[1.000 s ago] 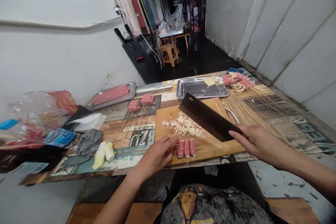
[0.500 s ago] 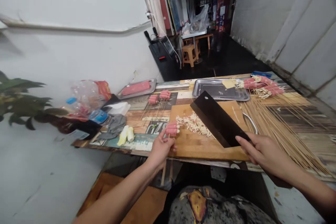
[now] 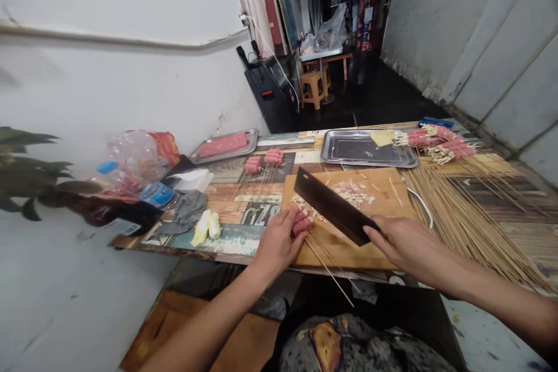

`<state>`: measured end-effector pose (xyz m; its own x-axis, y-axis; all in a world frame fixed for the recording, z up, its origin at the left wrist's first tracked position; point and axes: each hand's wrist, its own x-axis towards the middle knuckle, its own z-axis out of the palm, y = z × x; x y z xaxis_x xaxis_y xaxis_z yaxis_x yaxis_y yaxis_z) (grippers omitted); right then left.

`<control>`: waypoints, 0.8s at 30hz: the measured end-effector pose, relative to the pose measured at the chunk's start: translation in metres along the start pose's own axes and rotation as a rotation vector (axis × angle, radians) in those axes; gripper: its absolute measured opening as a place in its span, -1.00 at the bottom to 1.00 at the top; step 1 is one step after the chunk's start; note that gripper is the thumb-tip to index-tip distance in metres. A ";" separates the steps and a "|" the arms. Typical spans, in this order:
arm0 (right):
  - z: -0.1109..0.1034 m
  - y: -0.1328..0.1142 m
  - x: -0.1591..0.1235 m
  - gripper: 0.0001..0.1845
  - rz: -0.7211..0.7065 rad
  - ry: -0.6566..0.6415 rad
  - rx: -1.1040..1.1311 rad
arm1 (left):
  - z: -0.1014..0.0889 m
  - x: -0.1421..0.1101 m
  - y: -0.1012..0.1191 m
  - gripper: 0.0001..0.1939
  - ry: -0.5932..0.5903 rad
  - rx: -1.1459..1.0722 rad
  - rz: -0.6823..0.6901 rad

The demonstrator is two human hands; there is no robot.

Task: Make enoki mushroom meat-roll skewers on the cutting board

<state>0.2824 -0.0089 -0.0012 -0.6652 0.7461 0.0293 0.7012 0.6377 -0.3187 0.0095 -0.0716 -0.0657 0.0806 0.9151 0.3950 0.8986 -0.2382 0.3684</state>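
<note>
My left hand (image 3: pixel 276 244) is closed on skewered meat rolls (image 3: pixel 301 222), pink with pale ends, over the left side of the wooden cutting board (image 3: pixel 387 203). Two thin bamboo sticks (image 3: pixel 330 270) run from the rolls toward my body, past the board's front edge. A dark cleaver (image 3: pixel 331 206) is gripped in my right hand (image 3: pixel 399 238), its blade tilted above the board and just right of the rolls. Pale chopped trimmings (image 3: pixel 353 190) are strewn on the board, partly hidden by the blade.
Several loose bamboo skewers (image 3: pixel 475 221) cover the table's right side, below finished meat skewers (image 3: pixel 451 148). A metal tray (image 3: pixel 370 160) stands behind the board; another tray (image 3: pixel 251 140) bears a pink meat slab. Cabbage pieces (image 3: pixel 207 228), a grey cloth (image 3: pixel 185 212) and bottles lie left.
My left hand has brought the rolls right and turned them, so the sticks now point toward me. The cleaver has moved left, closer to the rolls, and its blade shows narrower.
</note>
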 end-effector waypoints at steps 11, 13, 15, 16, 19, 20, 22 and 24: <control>-0.011 -0.018 0.026 -0.70 -0.067 -0.136 -0.107 | 0.018 -0.018 0.014 -0.62 0.279 0.053 -0.068; -0.009 -0.015 0.025 -0.69 -0.095 -0.133 -0.076 | 0.020 -0.022 0.013 -0.61 0.315 0.027 -0.050; -0.008 -0.013 0.024 -0.69 -0.102 -0.144 -0.064 | 0.023 -0.024 0.012 -0.59 0.333 0.006 -0.039; -0.008 -0.012 0.024 -0.68 -0.099 -0.152 -0.066 | 0.024 -0.024 0.012 -0.58 0.337 -0.001 -0.037; -0.011 -0.010 0.027 -0.68 -0.112 -0.171 -0.069 | 0.025 -0.023 0.011 -0.59 0.347 0.001 -0.028; -0.012 -0.010 0.028 -0.68 -0.126 -0.172 -0.063 | 0.025 -0.023 0.011 -0.60 0.354 0.005 -0.024; -0.015 -0.008 0.031 -0.68 -0.150 -0.172 -0.052 | 0.025 -0.023 0.011 -0.62 0.368 0.011 -0.023; -0.018 -0.006 0.033 -0.68 -0.160 -0.171 -0.058 | 0.026 -0.023 0.011 -0.64 0.377 0.008 -0.028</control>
<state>0.2611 0.0153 0.0186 -0.7992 0.5947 -0.0876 0.5939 0.7587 -0.2675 0.0287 -0.0873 -0.0924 -0.1067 0.7372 0.6672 0.9018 -0.2110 0.3772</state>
